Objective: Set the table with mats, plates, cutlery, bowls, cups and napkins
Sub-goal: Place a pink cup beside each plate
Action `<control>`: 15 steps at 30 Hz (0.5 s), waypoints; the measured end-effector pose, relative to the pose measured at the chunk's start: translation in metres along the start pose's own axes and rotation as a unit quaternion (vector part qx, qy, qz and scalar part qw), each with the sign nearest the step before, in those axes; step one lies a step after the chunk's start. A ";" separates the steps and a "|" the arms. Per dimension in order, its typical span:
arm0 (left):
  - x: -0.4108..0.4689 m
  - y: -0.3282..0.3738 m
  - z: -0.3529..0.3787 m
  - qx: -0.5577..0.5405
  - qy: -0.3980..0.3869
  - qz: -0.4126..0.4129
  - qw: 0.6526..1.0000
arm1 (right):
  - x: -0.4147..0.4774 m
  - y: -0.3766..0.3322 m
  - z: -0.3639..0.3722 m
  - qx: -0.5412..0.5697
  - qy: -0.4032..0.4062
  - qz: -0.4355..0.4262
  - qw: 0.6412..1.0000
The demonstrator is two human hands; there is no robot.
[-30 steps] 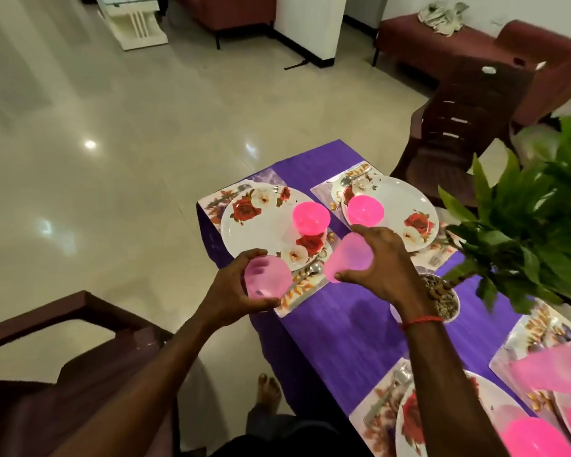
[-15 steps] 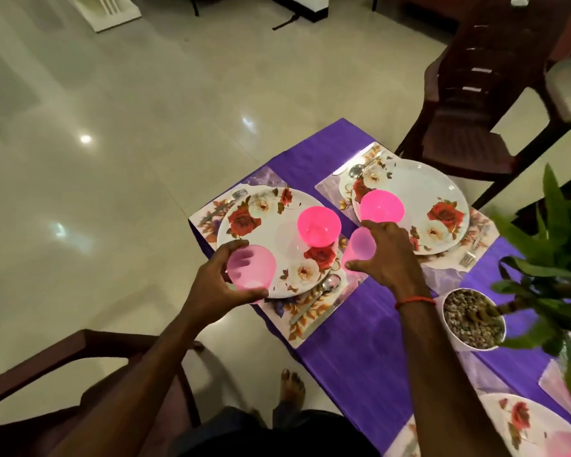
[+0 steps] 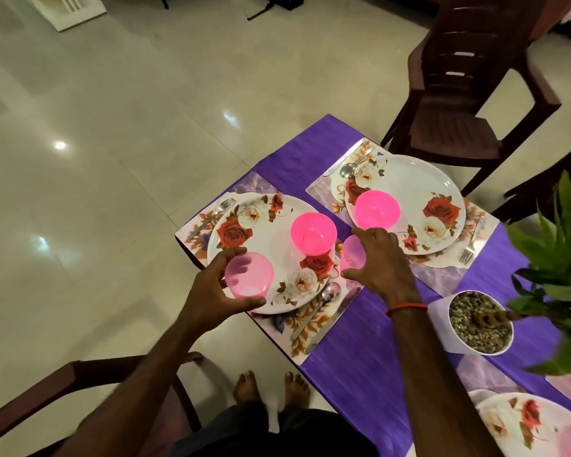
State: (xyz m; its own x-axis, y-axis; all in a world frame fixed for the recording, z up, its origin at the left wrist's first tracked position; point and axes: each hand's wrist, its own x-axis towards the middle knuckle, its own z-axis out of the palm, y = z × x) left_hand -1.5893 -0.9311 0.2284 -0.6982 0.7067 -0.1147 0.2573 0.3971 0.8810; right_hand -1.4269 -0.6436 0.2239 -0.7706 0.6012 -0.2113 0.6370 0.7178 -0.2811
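Both hands have dropped: left hand (image 3: 211,293) grips the left cup (image 3: 249,275) over the plate (image 3: 277,237), right hand (image 3: 381,262) grips the right cup (image 3: 351,255) beside it; set each down upright.

Bare purple cloth of the bench (image 3: 373,357) btw the near leaf-print placemat (image 3: 314,334) and the white pebble-filled pot (image 3: 442,324) lies open. Green leafy plant (image 3: 561,258) overhangs the right side. Gap btw near rose-print white plate (image 3: 274,235) and far rose-print plate (image 3: 416,189) is narrow; right hand (image 3: 379,262) w/ pale pink plastic cup (image 3: 351,255) fills it. Bright pink plastic bowl (image 3: 313,233) on near plate and 2nd pink bowl (image 3: 376,209) on far one, both by that gap. Left hand (image 3: 218,291) grips 2nd pale pink cup (image 3: 249,275) over near plate's front. Dark brown slatted chair (image 3: 455,127) stands just beside far placemat.
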 end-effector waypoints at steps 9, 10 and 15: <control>0.014 0.002 -0.005 0.005 -0.028 0.019 0.999 | -0.004 -0.005 -0.016 -0.053 -0.024 0.002 0.998; 0.014 0.005 -0.006 0.003 -0.029 0.024 0.999 | -0.005 -0.010 -0.023 -0.051 -0.010 0.000 0.999; 0.022 0.013 -0.020 -0.015 -0.025 0.039 0.999 | -0.010 -0.049 -0.053 0.006 0.068 -0.036 0.997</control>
State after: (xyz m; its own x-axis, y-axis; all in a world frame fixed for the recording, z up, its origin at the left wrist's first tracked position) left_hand -1.6145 -0.9216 0.2465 -0.6419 0.7639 -0.0667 0.2891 0.3216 0.9017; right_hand -1.4493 -0.6659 0.2891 -0.8045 0.5909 -0.0606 0.5789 0.7572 -0.3025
